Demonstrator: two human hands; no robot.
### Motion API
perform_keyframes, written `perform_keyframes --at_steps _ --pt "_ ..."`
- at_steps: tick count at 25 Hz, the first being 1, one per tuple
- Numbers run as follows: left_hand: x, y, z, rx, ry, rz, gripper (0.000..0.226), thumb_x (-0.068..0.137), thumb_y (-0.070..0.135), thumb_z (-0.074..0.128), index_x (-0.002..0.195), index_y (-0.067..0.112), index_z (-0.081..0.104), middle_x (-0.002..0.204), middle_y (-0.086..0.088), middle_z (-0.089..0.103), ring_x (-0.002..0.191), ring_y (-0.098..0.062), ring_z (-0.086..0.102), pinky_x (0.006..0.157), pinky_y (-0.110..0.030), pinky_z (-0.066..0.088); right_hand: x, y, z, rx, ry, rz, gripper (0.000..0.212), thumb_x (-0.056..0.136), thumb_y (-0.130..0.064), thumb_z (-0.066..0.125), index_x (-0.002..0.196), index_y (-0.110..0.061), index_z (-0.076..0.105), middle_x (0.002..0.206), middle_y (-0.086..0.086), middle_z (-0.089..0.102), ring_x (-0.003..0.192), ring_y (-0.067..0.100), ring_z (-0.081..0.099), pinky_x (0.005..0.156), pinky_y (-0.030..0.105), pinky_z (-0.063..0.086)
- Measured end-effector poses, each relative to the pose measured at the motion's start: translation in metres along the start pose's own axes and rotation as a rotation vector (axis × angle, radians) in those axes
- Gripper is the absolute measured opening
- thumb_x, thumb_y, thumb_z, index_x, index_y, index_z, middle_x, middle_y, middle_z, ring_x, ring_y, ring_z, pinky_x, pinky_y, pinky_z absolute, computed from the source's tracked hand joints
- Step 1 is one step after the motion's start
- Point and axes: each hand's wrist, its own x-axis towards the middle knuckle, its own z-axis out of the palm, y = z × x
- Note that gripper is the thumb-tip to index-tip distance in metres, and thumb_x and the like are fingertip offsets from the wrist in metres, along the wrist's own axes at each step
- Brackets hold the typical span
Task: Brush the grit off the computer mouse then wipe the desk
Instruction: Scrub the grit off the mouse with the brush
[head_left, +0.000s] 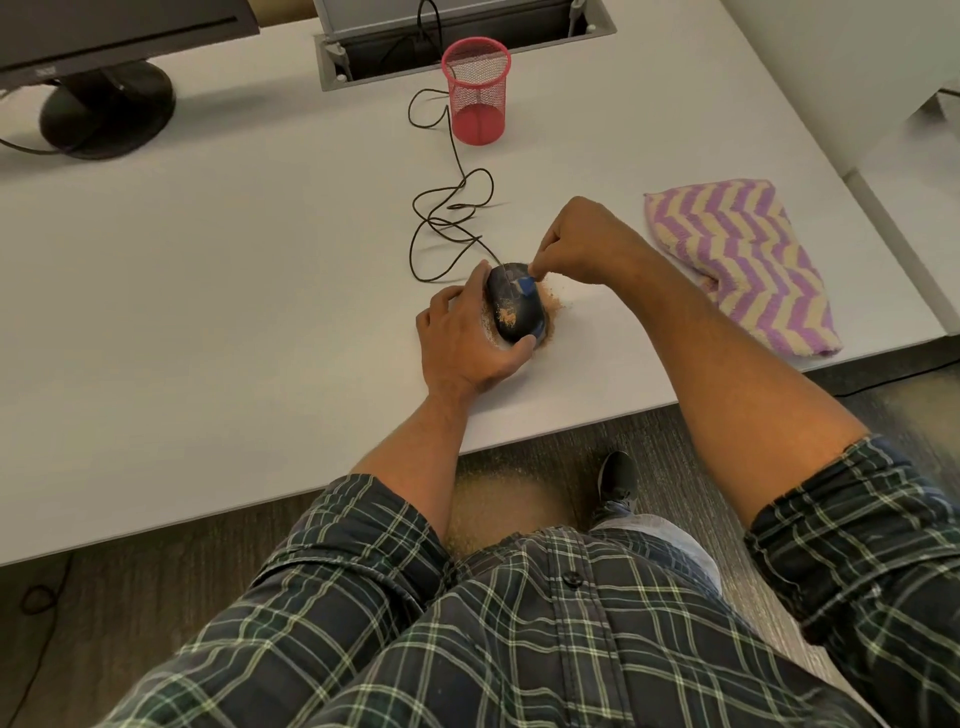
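A black wired computer mouse (515, 310) rests on the white desk (234, 291) near its front edge, with tan grit on its top and scattered around it (555, 306). My left hand (462, 343) grips the mouse from the left side. My right hand (582, 239) pinches a small blue brush (524, 285), whose tip touches the front part of the mouse. A folded purple and cream zigzag cloth (737, 265) lies on the desk to the right, apart from both hands.
The mouse cable (447, 218) loops back to a cable hatch (457, 41). A red mesh pen cup (477, 91) stands behind it, a monitor base (104, 109) at far left. Grit lies on the floor (498, 509) under the desk edge beside a shoe (618, 483).
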Motion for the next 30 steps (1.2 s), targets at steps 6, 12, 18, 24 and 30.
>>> perform_keyframes --at_steps 6,12,18,24,30 --pt "0.0 -0.0003 -0.0005 -0.004 0.013 0.006 0.106 0.068 0.071 0.067 0.158 0.029 0.033 0.145 0.001 0.056 0.135 -0.023 0.043 0.107 -0.042 0.035 0.0035 -0.0014 -0.002 0.026 -0.031 0.009 0.021 0.078 -0.019 0.08 0.094 -0.005 0.079 0.082 0.004 0.071 0.066 0.012 0.06 0.056 0.024 0.045" --pt "-0.0014 0.0009 -0.0021 -0.011 0.01 0.011 0.105 0.068 0.071 0.065 0.158 0.028 0.034 0.145 0.001 0.056 0.134 -0.022 0.043 0.106 -0.039 0.034 0.0033 0.0001 -0.0062 0.045 -0.071 0.008 0.019 0.079 -0.018 0.08 0.091 -0.004 0.078 0.082 0.006 0.071 0.071 0.017 0.062 0.061 0.031 0.052" --pt "-0.0016 0.002 -0.0033 -0.01 0.018 0.01 0.104 0.068 0.071 0.065 0.158 0.027 0.035 0.143 0.001 0.057 0.134 -0.023 0.045 0.105 -0.039 0.035 -0.0008 0.0004 -0.0038 0.074 -0.068 -0.061 0.018 0.081 -0.019 0.077 0.094 -0.008 0.08 0.082 0.0 0.072 0.064 0.009 0.058 0.053 0.02 0.042" --pt "-0.0012 0.0015 -0.0026 -0.004 0.012 0.005 0.106 0.067 0.073 0.064 0.158 0.029 0.034 0.144 0.001 0.057 0.134 -0.023 0.044 0.105 -0.04 0.035 -0.001 0.0029 -0.0062 0.043 -0.083 -0.077 0.02 0.083 -0.02 0.076 0.099 -0.007 0.079 0.081 -0.002 0.071 0.064 0.01 0.058 0.052 0.018 0.039" --pt "-0.0004 0.0007 -0.0011 -0.004 0.015 0.01 0.105 0.067 0.074 0.062 0.157 0.029 0.034 0.144 0.001 0.057 0.133 -0.023 0.044 0.106 -0.042 0.035 -0.0013 0.0033 -0.0103 0.04 -0.106 -0.11 0.02 0.083 -0.02 0.076 0.098 -0.008 0.079 0.082 0.001 0.071 0.06 0.008 0.054 0.052 0.018 0.038"
